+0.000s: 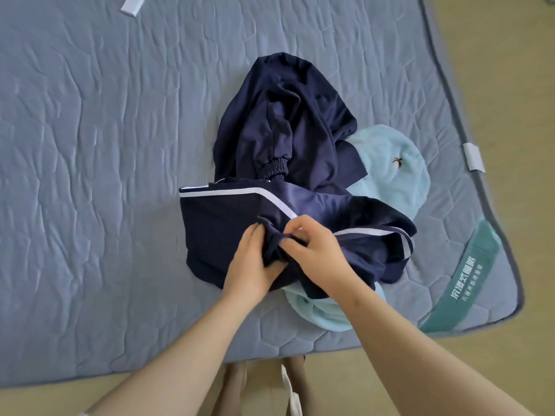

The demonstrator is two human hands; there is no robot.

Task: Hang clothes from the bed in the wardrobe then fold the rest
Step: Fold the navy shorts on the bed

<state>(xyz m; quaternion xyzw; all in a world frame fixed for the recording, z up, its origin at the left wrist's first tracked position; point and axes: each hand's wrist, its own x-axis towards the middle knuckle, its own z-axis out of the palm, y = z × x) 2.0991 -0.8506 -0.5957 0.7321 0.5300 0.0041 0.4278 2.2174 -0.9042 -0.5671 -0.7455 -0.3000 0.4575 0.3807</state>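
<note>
From my feed, both hands meet at the middle of the frame on the navy striped garment (216, 223). The left hand (255, 265) comes in from 7 o'clock with its fingers dug into a bunched fold of the fabric. The right hand (315, 250) comes in from 5 o'clock, its fingers curled and pinching the same bunch, so the 2 hands touch across it. This garment lies spread on the bed (105, 145), running from the hands out to 9 o'clock and 3 o'clock, with white stripes along its upper edge. At 12 o'clock from the hands, touching the striped piece, sits a crumpled navy heap (285, 124) with 1 gathered elastic cuff showing; I cannot tell whether it is a separate garment. Beneath both lies 1 light blue garment (390, 163), showing at 2 o'clock with a small dark logo and again at 5 o'clock just under my right wrist. I count 2 white tabs on the bed cover, 1 at 11 o'clock (133, 4) and 1 at 3 o'clock (474, 157). There is also 1 green label (468, 277) near the corner at 4 o'clock.
</note>
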